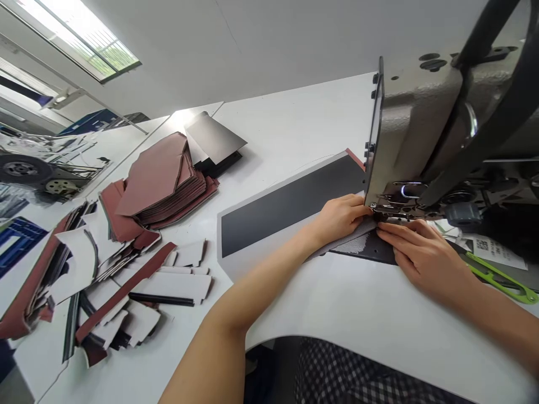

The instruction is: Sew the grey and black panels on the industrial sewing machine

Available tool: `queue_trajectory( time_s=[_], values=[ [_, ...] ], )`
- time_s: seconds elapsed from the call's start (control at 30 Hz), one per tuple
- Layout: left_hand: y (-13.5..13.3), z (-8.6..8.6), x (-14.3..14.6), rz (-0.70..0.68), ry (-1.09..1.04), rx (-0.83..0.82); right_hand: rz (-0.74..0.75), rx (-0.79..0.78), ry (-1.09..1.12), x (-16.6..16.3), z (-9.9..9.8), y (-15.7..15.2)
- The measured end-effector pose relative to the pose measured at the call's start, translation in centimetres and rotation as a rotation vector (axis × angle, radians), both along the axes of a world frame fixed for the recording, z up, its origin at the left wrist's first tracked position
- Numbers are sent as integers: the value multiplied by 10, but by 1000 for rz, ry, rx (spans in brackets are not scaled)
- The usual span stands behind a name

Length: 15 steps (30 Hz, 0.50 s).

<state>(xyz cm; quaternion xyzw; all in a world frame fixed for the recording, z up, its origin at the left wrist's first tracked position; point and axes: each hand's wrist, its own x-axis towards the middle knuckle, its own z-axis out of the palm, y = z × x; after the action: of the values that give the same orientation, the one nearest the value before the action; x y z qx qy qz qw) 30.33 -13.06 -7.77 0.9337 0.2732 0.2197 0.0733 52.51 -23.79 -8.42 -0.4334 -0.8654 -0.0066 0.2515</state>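
A large grey panel (286, 207) with a dark rectangular patch lies on the white table, and its right end runs under the sewing machine head (408, 129). My left hand (343, 217) is closed at the panel's edge just left of the presser foot, its fingertips partly hidden by the machine. On the right of the needle area, my right hand (421, 252) rests with fingers stretched out, close to the foot and over the dark machine bed (374, 247). The needle itself is hard to make out. A strip of reddish material shows at the panel's far corner.
A stack of reddish-brown cut pieces (164, 174) stands at the left, with grey-black sheets (217, 140) behind it. Several white, black and red strips (168, 286) lie scattered in front. Lime-green scissors or snips (501, 278) lie beside my right forearm.
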Motion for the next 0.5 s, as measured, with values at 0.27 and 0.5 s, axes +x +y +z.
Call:
queue_trajectory(
  time_s=[0.27,0.5],
  values=[
    [5,-1,-1,12,45,-18,-11,-36,9,1,-2,0],
    [11,-1,1,21,50,-50,-16,-64,26,2,-2,-1]
  ],
)
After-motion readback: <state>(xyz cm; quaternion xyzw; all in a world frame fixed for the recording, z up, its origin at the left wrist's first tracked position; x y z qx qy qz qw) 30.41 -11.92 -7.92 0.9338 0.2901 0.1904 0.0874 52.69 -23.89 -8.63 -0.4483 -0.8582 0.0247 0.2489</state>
